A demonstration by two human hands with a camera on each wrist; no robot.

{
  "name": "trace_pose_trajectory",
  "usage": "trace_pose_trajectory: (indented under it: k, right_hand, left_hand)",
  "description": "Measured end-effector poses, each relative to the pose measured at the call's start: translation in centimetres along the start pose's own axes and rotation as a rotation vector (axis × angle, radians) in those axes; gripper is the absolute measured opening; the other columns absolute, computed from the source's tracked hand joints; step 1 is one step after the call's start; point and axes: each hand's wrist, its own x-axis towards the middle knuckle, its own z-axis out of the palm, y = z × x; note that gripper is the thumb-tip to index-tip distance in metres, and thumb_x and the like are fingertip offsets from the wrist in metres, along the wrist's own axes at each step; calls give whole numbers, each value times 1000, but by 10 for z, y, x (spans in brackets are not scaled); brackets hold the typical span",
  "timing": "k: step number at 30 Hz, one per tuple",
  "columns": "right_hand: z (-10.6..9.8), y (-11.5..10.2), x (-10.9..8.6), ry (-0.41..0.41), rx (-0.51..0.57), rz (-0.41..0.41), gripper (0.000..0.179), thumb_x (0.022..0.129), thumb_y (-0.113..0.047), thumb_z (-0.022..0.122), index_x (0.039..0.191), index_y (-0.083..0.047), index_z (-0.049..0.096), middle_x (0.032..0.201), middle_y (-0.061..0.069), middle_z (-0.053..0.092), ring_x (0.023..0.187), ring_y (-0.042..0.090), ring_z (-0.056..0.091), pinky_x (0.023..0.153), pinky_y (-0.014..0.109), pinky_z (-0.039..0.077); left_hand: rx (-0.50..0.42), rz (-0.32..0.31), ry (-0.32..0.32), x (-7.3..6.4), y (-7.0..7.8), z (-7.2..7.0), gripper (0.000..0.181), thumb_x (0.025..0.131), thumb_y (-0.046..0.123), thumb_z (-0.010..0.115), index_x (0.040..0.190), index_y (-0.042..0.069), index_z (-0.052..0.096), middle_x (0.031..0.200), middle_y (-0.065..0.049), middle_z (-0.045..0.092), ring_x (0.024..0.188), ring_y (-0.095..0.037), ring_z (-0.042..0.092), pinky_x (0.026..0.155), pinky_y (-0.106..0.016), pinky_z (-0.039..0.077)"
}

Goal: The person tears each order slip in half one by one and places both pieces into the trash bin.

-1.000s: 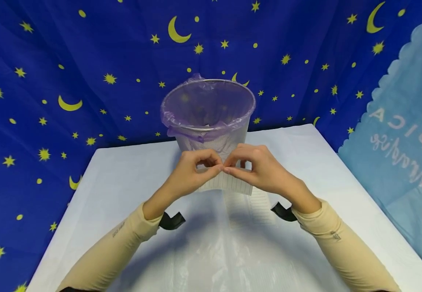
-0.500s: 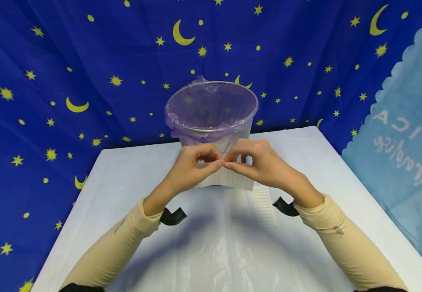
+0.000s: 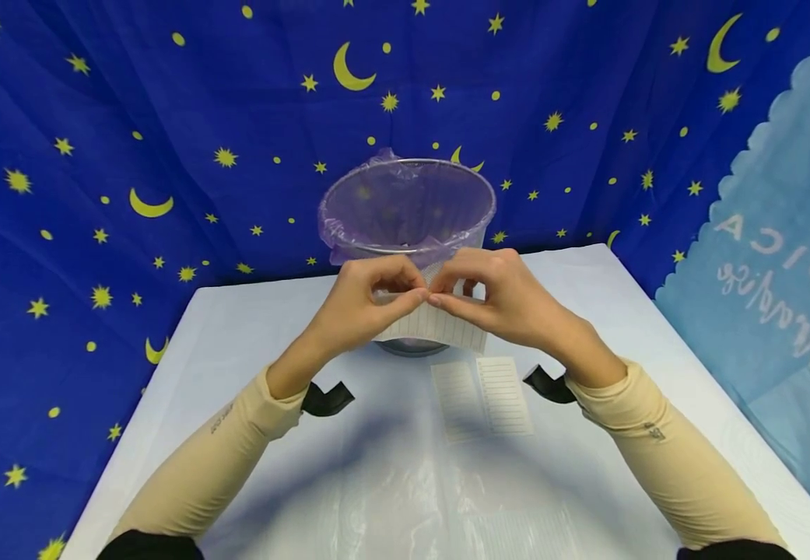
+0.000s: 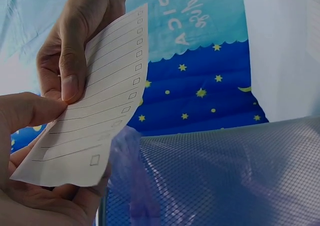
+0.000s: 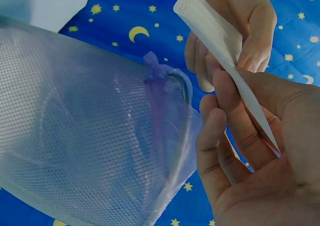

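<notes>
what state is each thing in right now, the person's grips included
held paper: lifted, slightly bent
left grip: pinching the held paper's edge
right grip: pinching the same edge
other paper: lying flat
bin: upright, open at top
bag: lining the bin, top folded outward

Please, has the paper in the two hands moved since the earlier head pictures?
Yes: the paper has moved upward in the head view, closer to the bin's front rim.

The person shows one left hand (image 3: 359, 307), one right hand (image 3: 513, 299) and two beige sleeves (image 3: 215, 459); there are one held checklist sheet (image 4: 112, 79), one mesh wastebasket (image 5: 85, 136), one purple liner (image 3: 348, 233), two lined paper panels (image 3: 505, 395) near.
</notes>
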Motion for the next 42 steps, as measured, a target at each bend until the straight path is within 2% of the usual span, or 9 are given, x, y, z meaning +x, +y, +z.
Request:
trace_pose_trajectory:
  k: [6,12,17,23,31,42]
  right_hand:
    - [-5,-2,8,19,-26,-24,9,91,-6,82,95,-14,80,84,-7,74,71,4,61,62,24,52]
    - [-11,-5,15,26,-45,-28,8,91,-6,83,94,-12,79,83,-5,73,72,5,61,62,28,53]
    - [-14,-6,19,40,-49,-23,7,91,-7,83,92,-12,78,82,-5,72,73,5,61,63,28,52]
    - [-16,-5,24,44,-59,-37,7,90,-7,84,91,-11,78,82,-3,72,73,5,62,63,26,52]
    - [-28,-6,38,37,-80,-18,5,91,-10,84,92,-12,79,82,-5,74,73,5,61,68,21,50]
    - [-38,-4,53,31,-94,0,5,92,-8,83,91,-12,79,80,-5,73,72,7,60,70,21,49]
  left_hand:
    - [-16,25,6,5,4,-6,6,99,6,72,94,8,74,92,-4,74,85,-15,72,82,-34,61]
    - [-31,49,13,12,5,-10,5,99,5,72,94,6,74,92,-5,75,86,-16,73,85,-35,62]
    - [-39,44,25,16,7,-13,5,99,4,72,95,5,74,93,-6,75,88,-16,74,88,-35,62]
    - [-27,47,27,19,8,-16,5,99,4,72,94,4,73,93,-6,75,88,-16,74,88,-36,62]
    - [0,68,50,33,14,-23,5,98,4,72,94,5,73,91,-6,74,86,-16,73,87,-35,62]
    - [18,71,74,45,18,-33,6,98,4,72,93,2,73,89,-7,73,84,-15,70,87,-33,61]
